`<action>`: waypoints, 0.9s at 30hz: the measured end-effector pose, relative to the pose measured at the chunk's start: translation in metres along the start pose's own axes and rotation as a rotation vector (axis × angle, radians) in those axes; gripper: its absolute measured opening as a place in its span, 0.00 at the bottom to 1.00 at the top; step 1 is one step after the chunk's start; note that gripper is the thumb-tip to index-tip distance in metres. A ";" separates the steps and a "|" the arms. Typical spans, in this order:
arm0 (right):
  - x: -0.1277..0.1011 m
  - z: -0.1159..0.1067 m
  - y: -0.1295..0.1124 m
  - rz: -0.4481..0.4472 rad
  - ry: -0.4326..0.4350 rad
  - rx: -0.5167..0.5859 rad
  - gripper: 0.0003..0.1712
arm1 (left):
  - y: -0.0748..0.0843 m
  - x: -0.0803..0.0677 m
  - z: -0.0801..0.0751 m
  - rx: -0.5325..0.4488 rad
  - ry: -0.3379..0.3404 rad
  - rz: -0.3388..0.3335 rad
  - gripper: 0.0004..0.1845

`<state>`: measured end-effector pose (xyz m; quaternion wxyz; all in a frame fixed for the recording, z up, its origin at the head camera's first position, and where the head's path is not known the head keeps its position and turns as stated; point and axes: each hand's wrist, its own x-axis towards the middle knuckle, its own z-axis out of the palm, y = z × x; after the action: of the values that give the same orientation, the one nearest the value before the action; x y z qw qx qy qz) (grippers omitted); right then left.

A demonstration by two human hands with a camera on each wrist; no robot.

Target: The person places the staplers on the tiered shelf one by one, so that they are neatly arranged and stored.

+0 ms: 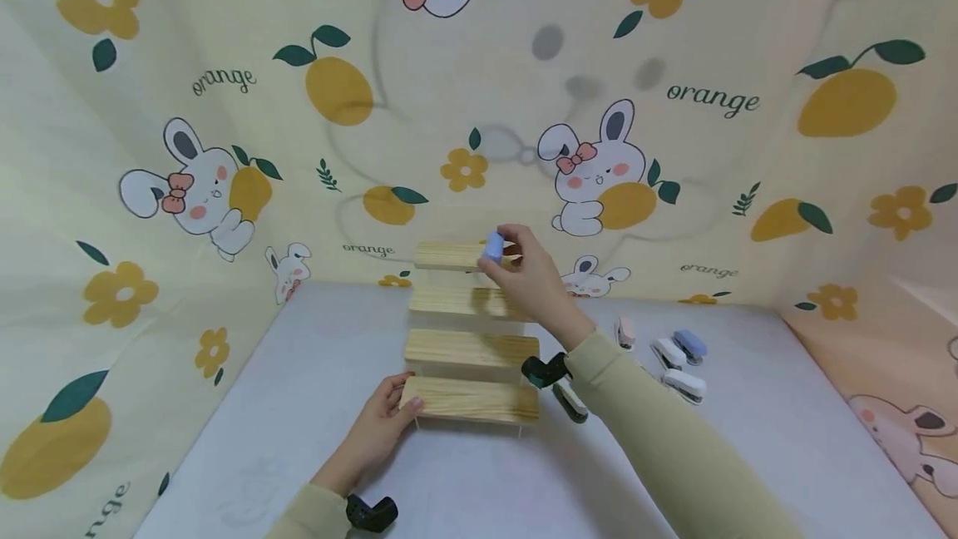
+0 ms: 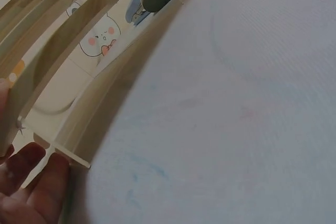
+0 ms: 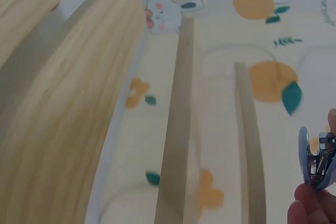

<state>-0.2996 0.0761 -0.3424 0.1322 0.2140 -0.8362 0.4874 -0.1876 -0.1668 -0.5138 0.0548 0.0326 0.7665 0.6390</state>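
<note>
A four-tier wooden step rack (image 1: 470,400) stands on the white table. My left hand (image 1: 377,427) grips the left end of its lowest board, the thumb on the front face and the other fingers behind. In the left wrist view, those fingers (image 2: 44,182) curl beside the rack's thin white leg. My right hand (image 1: 531,277) pinches a small blue stapler (image 1: 494,246) between thumb and fingers, overlapping the right part of the top board (image 1: 449,255) in the head view. Metal inner parts of this stapler (image 3: 304,153) show in the right wrist view.
Right of the rack lie a pink stapler (image 1: 625,333), a white stapler (image 1: 669,353), another blue stapler (image 1: 690,345) and a second white stapler (image 1: 684,386). One more stapler (image 1: 571,400) lies close to the rack's lower right. A patterned cloth (image 1: 464,90) rises behind.
</note>
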 end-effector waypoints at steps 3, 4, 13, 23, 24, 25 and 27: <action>0.014 0.021 -0.005 0.013 -0.048 0.002 0.35 | -0.003 -0.001 -0.003 -0.012 0.005 -0.013 0.31; 0.018 0.027 -0.006 0.021 -0.066 0.003 0.35 | -0.004 -0.001 -0.003 -0.017 0.004 -0.013 0.31; 0.040 0.056 -0.012 0.089 -0.168 -0.020 0.32 | -0.002 0.001 -0.004 -0.025 -0.045 -0.013 0.32; 0.047 0.062 -0.009 0.108 -0.194 -0.034 0.32 | -0.001 0.003 -0.006 -0.090 -0.056 -0.003 0.32; 0.048 0.063 -0.009 0.111 -0.192 -0.037 0.32 | -0.001 0.004 -0.006 -0.093 -0.055 -0.007 0.32; 0.048 0.063 -0.008 0.114 -0.192 -0.039 0.33 | -0.001 0.004 -0.006 -0.089 -0.054 -0.011 0.32; 0.048 0.064 -0.008 0.112 -0.195 -0.035 0.33 | -0.002 0.004 -0.007 -0.080 -0.050 -0.021 0.32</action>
<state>-0.3384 0.0061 -0.3467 0.0265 0.2108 -0.8641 0.4563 -0.1920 -0.1733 -0.5152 0.0817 0.0383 0.7390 0.6676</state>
